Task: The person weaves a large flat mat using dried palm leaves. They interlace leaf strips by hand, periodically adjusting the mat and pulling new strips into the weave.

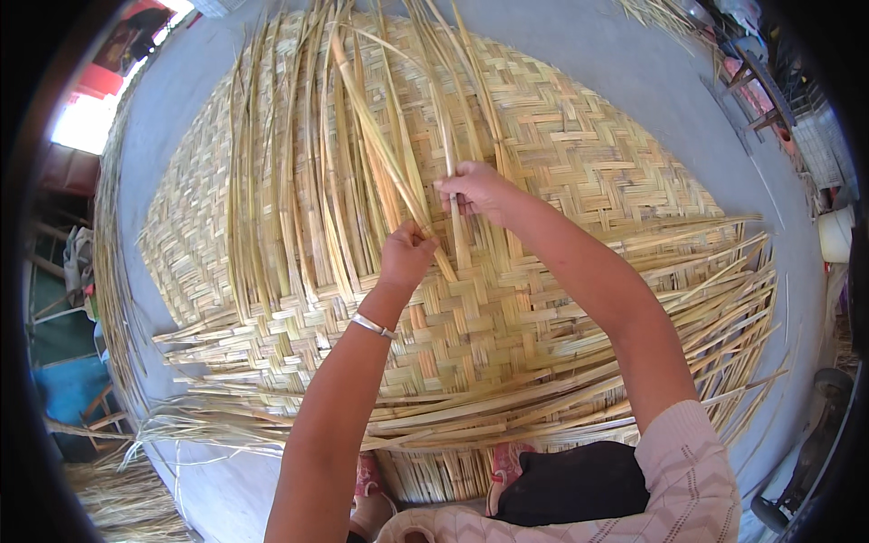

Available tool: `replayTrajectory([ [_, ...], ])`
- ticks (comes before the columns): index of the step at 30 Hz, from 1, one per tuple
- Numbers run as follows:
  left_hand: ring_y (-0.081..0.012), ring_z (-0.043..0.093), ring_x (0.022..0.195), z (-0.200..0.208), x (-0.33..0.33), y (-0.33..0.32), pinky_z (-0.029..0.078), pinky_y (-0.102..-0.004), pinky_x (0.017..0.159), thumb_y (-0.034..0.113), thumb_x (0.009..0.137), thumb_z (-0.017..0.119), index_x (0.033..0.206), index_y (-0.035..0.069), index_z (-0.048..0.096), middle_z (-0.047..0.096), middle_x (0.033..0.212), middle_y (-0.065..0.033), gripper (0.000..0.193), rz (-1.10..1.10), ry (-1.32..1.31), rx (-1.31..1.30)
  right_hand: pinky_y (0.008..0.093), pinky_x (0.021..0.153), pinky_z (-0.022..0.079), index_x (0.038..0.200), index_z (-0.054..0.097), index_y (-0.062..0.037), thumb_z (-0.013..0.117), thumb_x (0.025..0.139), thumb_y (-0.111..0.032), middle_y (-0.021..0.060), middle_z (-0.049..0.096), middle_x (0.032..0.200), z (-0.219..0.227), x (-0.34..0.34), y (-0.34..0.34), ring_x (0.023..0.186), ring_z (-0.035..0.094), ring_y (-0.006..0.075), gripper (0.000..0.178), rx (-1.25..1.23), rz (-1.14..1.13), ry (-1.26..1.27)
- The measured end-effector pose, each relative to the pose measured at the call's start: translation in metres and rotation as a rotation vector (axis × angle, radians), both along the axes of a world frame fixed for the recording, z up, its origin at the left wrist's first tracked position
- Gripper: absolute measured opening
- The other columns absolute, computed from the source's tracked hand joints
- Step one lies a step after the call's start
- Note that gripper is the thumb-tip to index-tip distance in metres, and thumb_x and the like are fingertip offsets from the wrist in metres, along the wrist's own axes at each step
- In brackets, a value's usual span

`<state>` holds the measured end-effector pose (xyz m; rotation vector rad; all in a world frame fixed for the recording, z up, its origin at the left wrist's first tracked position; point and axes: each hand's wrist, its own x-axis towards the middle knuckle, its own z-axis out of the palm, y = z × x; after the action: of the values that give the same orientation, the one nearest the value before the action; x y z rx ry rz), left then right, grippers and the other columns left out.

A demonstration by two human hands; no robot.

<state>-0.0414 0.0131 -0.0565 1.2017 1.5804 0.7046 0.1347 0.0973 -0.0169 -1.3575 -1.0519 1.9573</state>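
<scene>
A large woven reed mat point(588, 145) in a herringbone pattern lies on the grey floor before me. My left hand point(409, 255), a metal bangle on its wrist, is closed around a flat reed strip point(367, 118) that runs up and away over the mat. To its right and slightly farther off, my right hand point(475, 192) pinches another pale reed strip point(444, 109). Both hands are just above the woven section point(453, 335), where strips cross over and under each other. Several upright strips point(272, 181) lie folded back over the mat on the left.
Long loose strip ends point(688, 335) fan out along the mat's near and right edges. My feet in red patterned shoes point(509, 466) are at the near side. Bundled reeds point(127, 498) lie lower left. A wooden stool point(765, 90) and a white bucket point(836, 235) stand at right.
</scene>
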Motion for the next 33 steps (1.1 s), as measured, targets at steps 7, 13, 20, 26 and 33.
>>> replayTrajectory([
  [7, -0.0122, 0.055, 0.062, -0.019, 0.011, 0.018, 0.045, -0.0285, 0.055, 0.012, 0.081, 0.069, 0.088, 0.000, 0.057, 0.059, 0.072, -0.0044, 0.019, -0.122, 0.178, 0.036, 0.0297, 0.072, 0.051, 0.099, 0.058, -0.0021, 0.065, 0.089, -0.024, 0.0087, 0.063, 0.086, 0.077, 0.006, 0.023, 0.081, 0.062, 0.0170, 0.025, 0.367, -0.047, 0.293],
  [13, -0.0219, 0.063, 0.069, -0.015, 0.010, 0.019, 0.050, -0.0347, 0.066, 0.021, 0.078, 0.071, 0.088, 0.001, 0.061, 0.065, 0.076, -0.0097, 0.024, -0.224, 0.443, 0.130, 0.0265, 0.065, 0.049, 0.116, 0.055, 0.0000, 0.055, 0.091, -0.018, 0.0094, 0.063, 0.086, 0.151, 0.002, 0.028, 0.074, 0.061, 0.0142, 0.031, 0.492, -0.111, 0.511],
  [20, -0.0200, 0.062, 0.064, -0.007, 0.014, 0.016, 0.049, -0.0348, 0.063, 0.024, 0.081, 0.069, 0.091, 0.002, 0.063, 0.064, 0.071, -0.0094, 0.025, -0.273, 0.528, 0.124, 0.0344, 0.067, 0.050, 0.112, 0.053, 0.0015, 0.048, 0.094, -0.021, 0.0179, 0.064, 0.086, 0.131, 0.000, 0.047, 0.076, 0.063, 0.0282, 0.029, 1.025, -0.164, -0.377],
  [26, -0.0162, 0.059, 0.060, -0.001, -0.015, -0.022, 0.047, -0.0317, 0.058, 0.023, 0.083, 0.069, 0.082, 0.003, 0.062, 0.064, 0.069, -0.0083, 0.022, -0.065, 0.260, 0.102, 0.0440, 0.082, 0.050, 0.097, 0.057, 0.0017, 0.052, 0.092, -0.025, 0.0169, 0.064, 0.092, 0.028, 0.015, -0.023, 0.083, 0.062, 0.0295, 0.028, 1.186, 0.144, -0.924],
  [33, -0.0146, 0.059, 0.062, 0.004, -0.080, -0.079, 0.048, -0.0296, 0.059, 0.026, 0.080, 0.071, 0.086, 0.003, 0.065, 0.065, 0.070, -0.0060, 0.024, 0.114, 0.453, 0.022, 0.0395, 0.098, 0.041, 0.115, 0.056, -0.0038, 0.054, 0.082, -0.009, 0.0114, 0.057, 0.119, -0.025, 0.015, -0.108, 0.117, 0.050, 0.0249, 0.033, 1.340, 0.748, -0.881],
])
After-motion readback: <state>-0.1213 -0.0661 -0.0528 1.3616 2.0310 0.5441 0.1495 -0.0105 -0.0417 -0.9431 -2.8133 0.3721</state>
